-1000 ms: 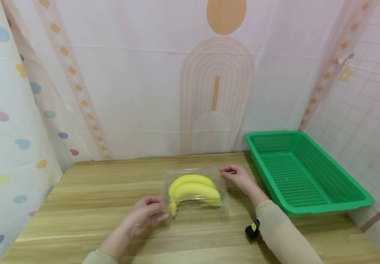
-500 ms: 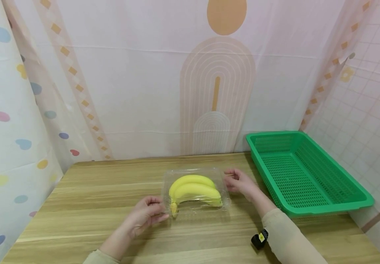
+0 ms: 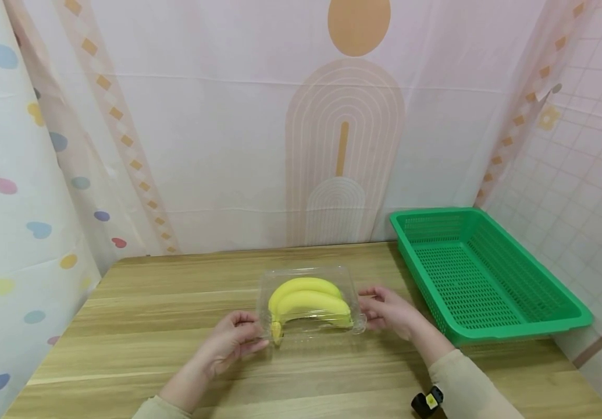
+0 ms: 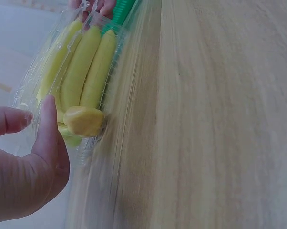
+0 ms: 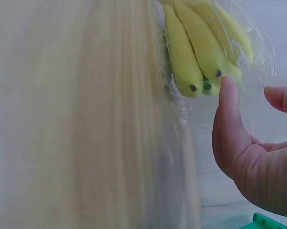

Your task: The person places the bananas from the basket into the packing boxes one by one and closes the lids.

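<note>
A bunch of bright yellow bananas (image 3: 308, 302) lies inside a clear plastic clamshell box (image 3: 313, 337), which rests on the wooden tabletop with its lid over the fruit. My left hand (image 3: 230, 343) holds the box's near left edge, thumb and fingers on either side of the rim. In the left wrist view, the banana stem (image 4: 85, 121) faces this hand. On the opposite side, my right hand (image 3: 389, 314) is at the near right edge, its thumb and fingers spread apart. The right wrist view shows the dark banana tips close to its fingers (image 5: 229, 114).
A green perforated plastic basket (image 3: 463, 285) stands at the right of the wooden table (image 3: 185, 291). Patterned curtains (image 3: 217, 163) hang behind the table and on both sides. A black wrist camera (image 3: 427, 401) sits on my right forearm.
My right hand has slid toward me along the box's right side, from the far corner to near the front corner. My left hand and the box have stayed almost still.
</note>
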Action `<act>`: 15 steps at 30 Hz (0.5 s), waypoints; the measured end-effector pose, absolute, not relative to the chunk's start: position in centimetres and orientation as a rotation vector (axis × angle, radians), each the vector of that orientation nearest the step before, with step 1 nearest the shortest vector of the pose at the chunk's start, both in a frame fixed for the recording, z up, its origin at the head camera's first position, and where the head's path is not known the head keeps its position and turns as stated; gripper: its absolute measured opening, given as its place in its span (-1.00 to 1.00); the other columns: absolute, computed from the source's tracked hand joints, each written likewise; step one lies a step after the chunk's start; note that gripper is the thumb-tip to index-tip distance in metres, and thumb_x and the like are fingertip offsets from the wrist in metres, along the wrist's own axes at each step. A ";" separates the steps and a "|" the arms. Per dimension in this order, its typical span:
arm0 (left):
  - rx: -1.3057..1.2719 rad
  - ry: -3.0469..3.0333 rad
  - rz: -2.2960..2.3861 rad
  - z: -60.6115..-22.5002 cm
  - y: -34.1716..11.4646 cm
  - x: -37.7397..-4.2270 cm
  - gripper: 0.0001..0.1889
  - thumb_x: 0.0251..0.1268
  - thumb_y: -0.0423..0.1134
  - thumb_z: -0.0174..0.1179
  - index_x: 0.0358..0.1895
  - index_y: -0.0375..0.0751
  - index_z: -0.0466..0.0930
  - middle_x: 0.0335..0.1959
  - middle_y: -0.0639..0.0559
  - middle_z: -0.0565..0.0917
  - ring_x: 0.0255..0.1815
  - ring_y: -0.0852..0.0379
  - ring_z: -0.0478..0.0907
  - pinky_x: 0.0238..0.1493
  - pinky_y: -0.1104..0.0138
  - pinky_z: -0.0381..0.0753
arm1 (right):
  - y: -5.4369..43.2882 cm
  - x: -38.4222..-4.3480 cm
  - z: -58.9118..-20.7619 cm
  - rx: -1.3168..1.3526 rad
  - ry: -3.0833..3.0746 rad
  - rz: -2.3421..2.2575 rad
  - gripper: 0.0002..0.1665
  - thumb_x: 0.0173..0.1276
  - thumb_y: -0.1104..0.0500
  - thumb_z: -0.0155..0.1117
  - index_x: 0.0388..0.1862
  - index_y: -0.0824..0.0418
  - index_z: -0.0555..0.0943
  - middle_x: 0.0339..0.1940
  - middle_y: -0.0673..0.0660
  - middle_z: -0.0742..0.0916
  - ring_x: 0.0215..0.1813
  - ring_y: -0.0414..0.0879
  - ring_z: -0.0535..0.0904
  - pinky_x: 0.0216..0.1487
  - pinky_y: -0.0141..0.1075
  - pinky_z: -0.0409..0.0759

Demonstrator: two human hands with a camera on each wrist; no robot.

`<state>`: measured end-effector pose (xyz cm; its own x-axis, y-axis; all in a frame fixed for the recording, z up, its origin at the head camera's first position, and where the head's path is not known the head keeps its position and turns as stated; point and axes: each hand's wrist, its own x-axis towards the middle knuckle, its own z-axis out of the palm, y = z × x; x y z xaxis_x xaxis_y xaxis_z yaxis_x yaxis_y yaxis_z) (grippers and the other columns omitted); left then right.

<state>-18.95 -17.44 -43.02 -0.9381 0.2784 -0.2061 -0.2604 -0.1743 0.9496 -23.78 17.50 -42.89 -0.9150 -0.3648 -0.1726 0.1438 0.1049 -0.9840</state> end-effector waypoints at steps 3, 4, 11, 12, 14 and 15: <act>0.021 1.746 2.175 -43.0 -17.5 -18.9 -0.56 0.28 -0.57 0.06 0.13 -0.59 0.09 -0.13 -0.16 0.35 -0.21 0.08 0.56 -0.02 0.26 0.68 | 17.6 -23.1 -43.0 -0.223 1.959 -1.892 -0.32 0.50 0.19 0.11 0.38 0.57 0.13 -0.16 0.23 0.58 -0.27 -0.12 0.58 -0.20 -0.27 0.70; 0.020 1.745 2.178 -43.0 -17.5 -18.9 -0.56 0.28 -0.58 0.06 0.13 -0.59 0.09 -0.13 -0.16 0.35 -0.21 0.08 0.56 -0.02 0.25 0.67 | 17.5 -22.9 -43.0 -0.219 1.939 -1.902 -0.32 0.49 0.21 0.11 0.38 0.58 0.12 -0.18 0.23 0.57 -0.27 -0.11 0.58 -0.19 -0.27 0.70; 0.013 1.742 2.184 -43.1 -17.5 -18.9 -0.56 0.29 -0.58 0.06 0.14 -0.57 0.08 -0.12 -0.17 0.36 -0.22 0.08 0.57 -0.02 0.26 0.68 | 17.1 -21.6 -43.0 -0.218 1.873 -1.954 -0.29 0.43 0.28 0.12 0.39 0.60 0.07 -0.18 0.23 0.53 -0.24 -0.09 0.56 -0.10 -0.25 0.70; 0.014 1.744 2.184 -43.1 -17.5 -18.9 -0.56 0.29 -0.58 0.06 0.14 -0.58 0.08 -0.12 -0.17 0.37 -0.22 0.08 0.58 -0.02 0.26 0.68 | 17.1 -21.5 -43.1 -0.216 1.871 -1.961 -0.28 0.43 0.29 0.12 0.39 0.60 0.06 -0.18 0.23 0.52 -0.23 -0.09 0.55 -0.09 -0.25 0.69; 0.015 1.748 2.185 -43.2 -17.5 -18.9 -0.56 0.28 -0.59 0.06 0.14 -0.58 0.08 -0.12 -0.18 0.38 -0.21 0.08 0.58 -0.03 0.27 0.68 | 17.0 -21.4 -43.2 -0.207 1.873 -1.972 -0.28 0.42 0.30 0.12 0.39 0.61 0.06 -0.17 0.22 0.49 -0.22 -0.09 0.54 -0.08 -0.27 0.69; 0.015 1.749 2.186 -43.2 -17.5 -19.0 -0.56 0.28 -0.59 0.06 0.14 -0.59 0.09 -0.13 -0.18 0.38 -0.21 0.07 0.58 -0.03 0.27 0.68 | 17.0 -21.3 -43.2 -0.203 1.873 -1.981 -0.28 0.42 0.30 0.12 0.38 0.62 0.07 -0.17 0.22 0.49 -0.21 -0.09 0.53 -0.08 -0.27 0.68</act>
